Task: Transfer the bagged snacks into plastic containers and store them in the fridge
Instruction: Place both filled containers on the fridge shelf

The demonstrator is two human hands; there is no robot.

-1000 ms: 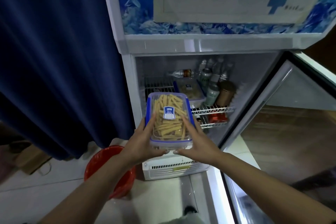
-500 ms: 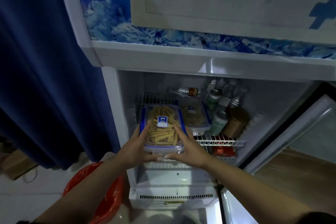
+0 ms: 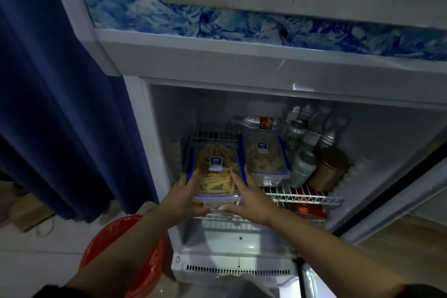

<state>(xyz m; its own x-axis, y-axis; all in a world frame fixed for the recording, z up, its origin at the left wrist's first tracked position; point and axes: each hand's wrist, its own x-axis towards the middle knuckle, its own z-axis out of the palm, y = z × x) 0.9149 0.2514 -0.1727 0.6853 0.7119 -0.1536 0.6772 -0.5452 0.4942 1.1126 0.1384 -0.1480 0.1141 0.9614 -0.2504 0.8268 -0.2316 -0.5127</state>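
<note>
A clear plastic container with blue lid clips [image 3: 216,172], full of yellow snack sticks, rests partly on the white wire shelf [image 3: 312,197] of the open fridge [image 3: 242,63]. My left hand [image 3: 180,197] grips its left near corner and my right hand [image 3: 251,199] grips its right near corner. A second lidded container of pale snacks [image 3: 264,156] stands on the same shelf, touching its right side. The near end of the held container sticks out past the shelf's front edge.
Bottles and cans [image 3: 302,150] and a copper tin [image 3: 329,169] crowd the shelf's right side. Red cans [image 3: 308,209] lie on the level below. The fridge door [image 3: 396,203] stands open at the right. A blue curtain [image 3: 60,104] and a red bin [image 3: 125,249] are at the left.
Both hands have carried the container of sticks forward from in front of the fridge onto the left of the wire shelf. The camera has come closer to the fridge.
</note>
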